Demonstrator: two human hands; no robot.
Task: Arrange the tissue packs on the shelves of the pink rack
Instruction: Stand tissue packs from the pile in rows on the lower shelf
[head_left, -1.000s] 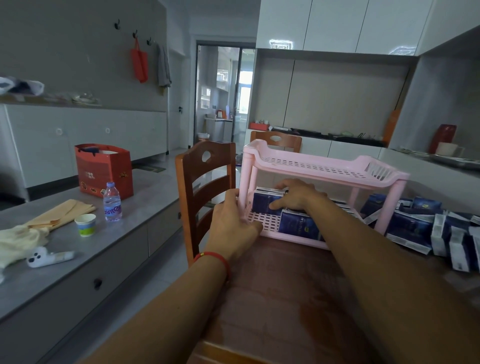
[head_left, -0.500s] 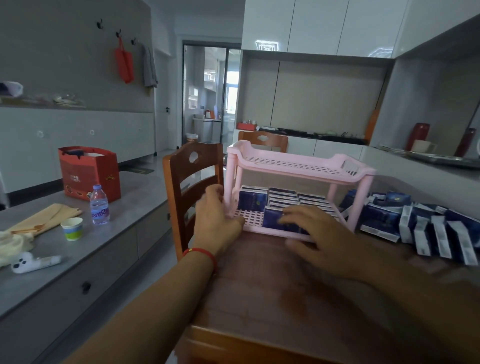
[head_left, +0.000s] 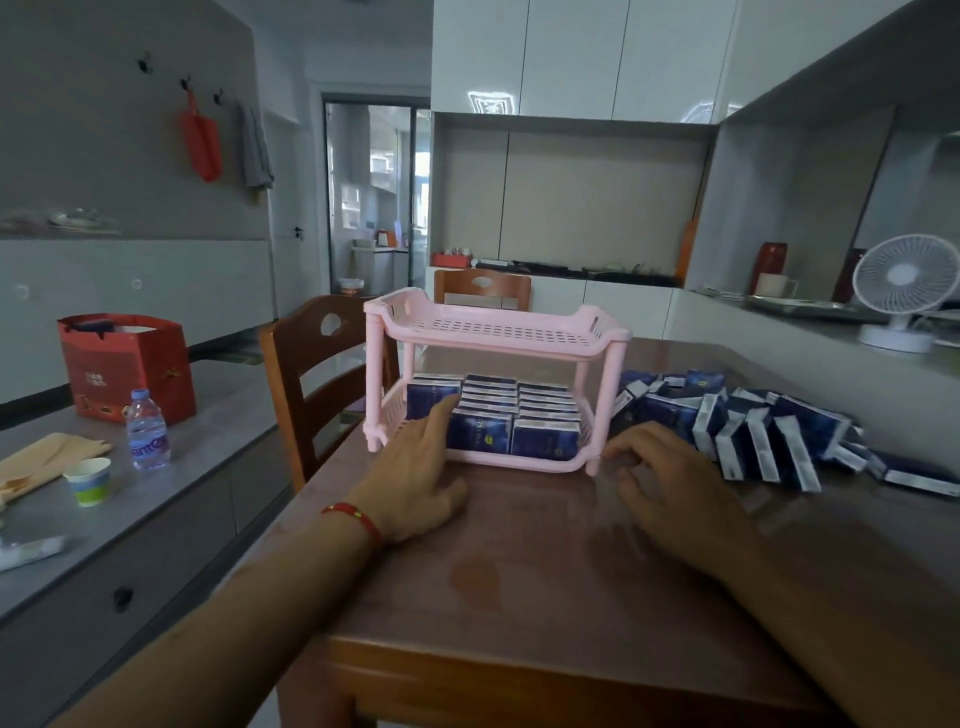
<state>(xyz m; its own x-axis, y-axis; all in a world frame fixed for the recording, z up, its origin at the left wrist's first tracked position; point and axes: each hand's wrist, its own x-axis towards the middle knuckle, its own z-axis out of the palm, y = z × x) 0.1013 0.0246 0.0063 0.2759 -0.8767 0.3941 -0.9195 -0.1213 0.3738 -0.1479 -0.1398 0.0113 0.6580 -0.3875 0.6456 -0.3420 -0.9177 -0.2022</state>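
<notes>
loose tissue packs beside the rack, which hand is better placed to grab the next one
Right. The right hand lies open by the pink rack, next to the loose tissue packs. The left hand rests against the packs on the lower shelf, on the far side.

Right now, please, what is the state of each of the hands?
Left hand: open, fingers against the tissue packs on the lower shelf.
Right hand: open, holding nothing, fingertips near the pink rack.

Left hand (head_left: 415, 467) fingers touching tissue packs (head_left: 493, 415) on pink rack (head_left: 493, 332) lower shelf; right hand (head_left: 670, 478) beside rack.
</notes>
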